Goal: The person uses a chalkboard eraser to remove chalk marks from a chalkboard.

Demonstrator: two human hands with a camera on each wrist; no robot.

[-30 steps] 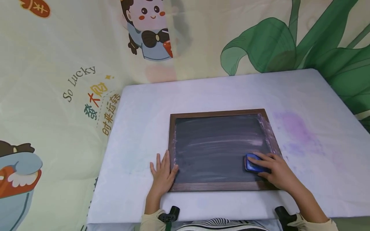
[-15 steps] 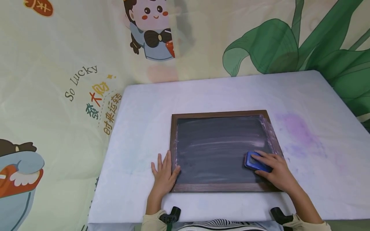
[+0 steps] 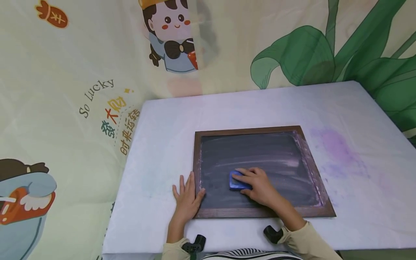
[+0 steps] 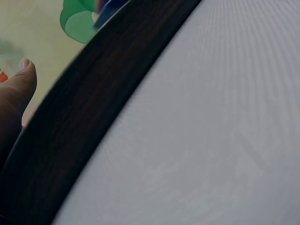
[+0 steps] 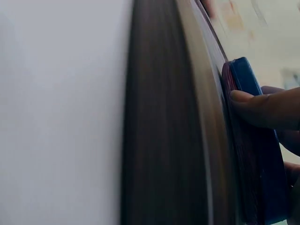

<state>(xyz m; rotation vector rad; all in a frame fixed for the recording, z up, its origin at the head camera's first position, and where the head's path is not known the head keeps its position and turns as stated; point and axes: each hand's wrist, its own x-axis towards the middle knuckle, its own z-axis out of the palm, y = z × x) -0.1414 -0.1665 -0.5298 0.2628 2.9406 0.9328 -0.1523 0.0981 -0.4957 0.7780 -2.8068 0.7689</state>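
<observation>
A framed chalkboard with a brown wooden frame lies flat on the table. Pale chalk smears streak its dark surface, thickest along the right side. My right hand grips a blue board eraser against the lower middle of the board. In the right wrist view, thumb and fingers hold the sides of the eraser, its pinkish felt side toward the board. My left hand rests with spread fingers on the frame's lower left side. Only the left thumb shows in the left wrist view.
A white cloth covers the table, with a purple and blue chalk stain right of the board. Behind and to the left hang printed curtains with cartoon figures and green leaves. Black wrist camera mounts sit at both cuffs.
My right hand has swept the eraser left, from near the board's right side to its lower middle. The left hand has stayed on the frame. The head view has shifted slightly.
</observation>
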